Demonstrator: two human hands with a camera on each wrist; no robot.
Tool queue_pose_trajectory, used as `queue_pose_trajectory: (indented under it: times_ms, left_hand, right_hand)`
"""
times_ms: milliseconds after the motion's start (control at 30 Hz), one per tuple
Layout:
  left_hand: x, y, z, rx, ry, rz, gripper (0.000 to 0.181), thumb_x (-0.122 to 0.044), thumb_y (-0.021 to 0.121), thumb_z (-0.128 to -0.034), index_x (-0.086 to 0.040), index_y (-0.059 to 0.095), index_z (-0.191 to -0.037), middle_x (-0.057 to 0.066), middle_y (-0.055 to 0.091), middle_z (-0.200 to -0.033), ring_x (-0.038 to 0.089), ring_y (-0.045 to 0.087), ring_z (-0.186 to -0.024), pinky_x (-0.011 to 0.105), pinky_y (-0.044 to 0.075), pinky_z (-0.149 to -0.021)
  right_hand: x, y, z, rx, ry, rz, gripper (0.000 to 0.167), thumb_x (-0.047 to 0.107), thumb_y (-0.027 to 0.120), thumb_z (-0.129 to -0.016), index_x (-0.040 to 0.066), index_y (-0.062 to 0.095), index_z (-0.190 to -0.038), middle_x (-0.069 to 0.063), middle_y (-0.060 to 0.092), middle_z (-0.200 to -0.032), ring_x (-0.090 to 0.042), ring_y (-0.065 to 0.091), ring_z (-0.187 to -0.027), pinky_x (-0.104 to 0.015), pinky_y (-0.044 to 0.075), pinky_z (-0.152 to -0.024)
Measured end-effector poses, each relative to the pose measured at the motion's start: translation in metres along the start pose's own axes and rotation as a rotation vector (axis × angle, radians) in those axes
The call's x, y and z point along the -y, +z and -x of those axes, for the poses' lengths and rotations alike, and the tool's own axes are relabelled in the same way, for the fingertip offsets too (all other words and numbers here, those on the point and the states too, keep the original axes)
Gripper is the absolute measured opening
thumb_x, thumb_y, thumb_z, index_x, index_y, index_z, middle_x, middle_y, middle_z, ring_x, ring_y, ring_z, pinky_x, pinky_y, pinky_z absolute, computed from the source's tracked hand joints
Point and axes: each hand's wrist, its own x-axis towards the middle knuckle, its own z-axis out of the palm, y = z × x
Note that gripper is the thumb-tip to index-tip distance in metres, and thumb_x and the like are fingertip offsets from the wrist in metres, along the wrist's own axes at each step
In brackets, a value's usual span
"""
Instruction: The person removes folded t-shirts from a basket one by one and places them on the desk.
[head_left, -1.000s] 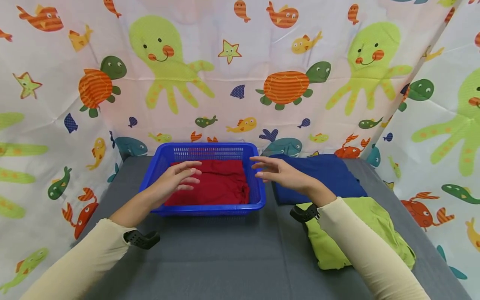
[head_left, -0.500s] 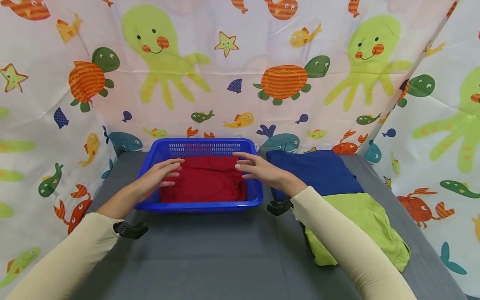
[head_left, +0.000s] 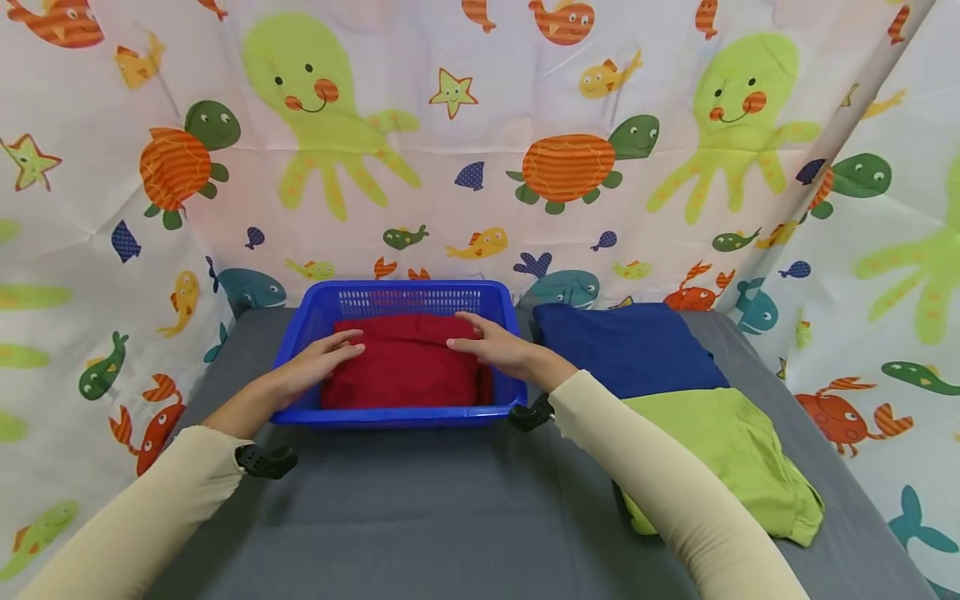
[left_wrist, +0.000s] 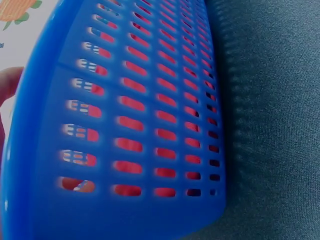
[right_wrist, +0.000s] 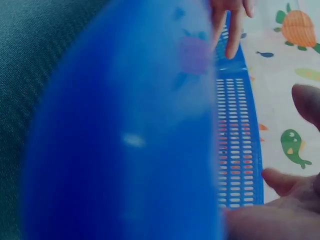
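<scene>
A folded red cloth (head_left: 405, 371) lies in a blue plastic basket (head_left: 397, 417) with slotted walls. My left hand (head_left: 311, 367) holds the cloth's left end, thumb on top and its lower fingers hidden. At the opposite end my right hand (head_left: 510, 346) reaches over the rim and grips the cloth, thumb on top and upper finger stretched out. Through the slots of the basket wall (left_wrist: 130, 120) red shows in the left wrist view. Blurred basket side (right_wrist: 130, 140) fills much of the right wrist view.
A folded navy cloth (head_left: 622, 346) and a folded lime-green cloth (head_left: 720, 450) lie to the right on the grey table cover (head_left: 390, 508). Behind and at both sides hangs a printed sea-animal curtain (head_left: 420, 108).
Both hands have come down into the basket, the right hand moving left across the rim. The red cloth now bulges, with its right side lifted off a darker red strip. Several fingers have gone out of sight.
</scene>
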Motion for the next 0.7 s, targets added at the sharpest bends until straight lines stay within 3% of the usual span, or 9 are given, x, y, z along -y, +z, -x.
queue_pose_trajectory:
  times_ms: [167,300,467,700]
  left_hand:
    - [0.002,0.000,-0.003,-0.006,-0.067,0.080,0.084,-0.052,0.045,-0.1037,-0.021,-0.003,-0.164,0.023,-0.002,-0.170,0.049,0.003,-0.155,0.074,0.012,-0.119]
    - [0.002,-0.005,-0.004,0.004,-0.121,0.201,0.088,-0.054,0.045,-0.1028,-0.031,-0.016,-0.161,0.019,-0.015,-0.169,0.052,-0.005,-0.154,0.076,0.014,-0.118]
    - [0.002,-0.003,-0.007,0.031,-0.161,0.261,0.090,-0.054,0.046,-0.1020,-0.036,-0.022,-0.159,0.016,-0.023,-0.168,0.057,-0.011,-0.152,0.079,0.017,-0.114]
    - [0.002,0.004,-0.011,0.037,-0.186,0.321,0.103,-0.048,0.054,-0.1011,-0.038,-0.035,-0.152,0.015,-0.029,-0.166,0.055,0.001,-0.153,0.072,0.026,-0.116]
  right_hand:
    - [-0.002,0.005,-0.004,-0.011,0.062,-0.006,0.083,0.035,0.060,-0.100,0.020,0.010,-0.164,-0.012,0.013,-0.170,-0.034,0.015,-0.157,-0.060,0.017,-0.126]
    - [0.001,0.007,-0.005,-0.016,0.146,-0.054,0.087,0.038,0.062,-0.098,0.024,0.007,-0.164,-0.010,0.011,-0.170,-0.033,0.010,-0.158,-0.063,0.012,-0.126]
    - [0.002,0.007,-0.007,-0.012,0.212,-0.084,0.092,0.039,0.063,-0.098,0.030,0.001,-0.164,-0.007,0.000,-0.172,-0.032,0.001,-0.160,-0.064,0.008,-0.126]
    - [0.001,0.005,-0.013,0.035,0.273,-0.234,0.098,0.035,0.062,-0.100,0.037,-0.015,-0.161,-0.012,0.000,-0.171,-0.054,0.027,-0.149,-0.070,0.015,-0.122]
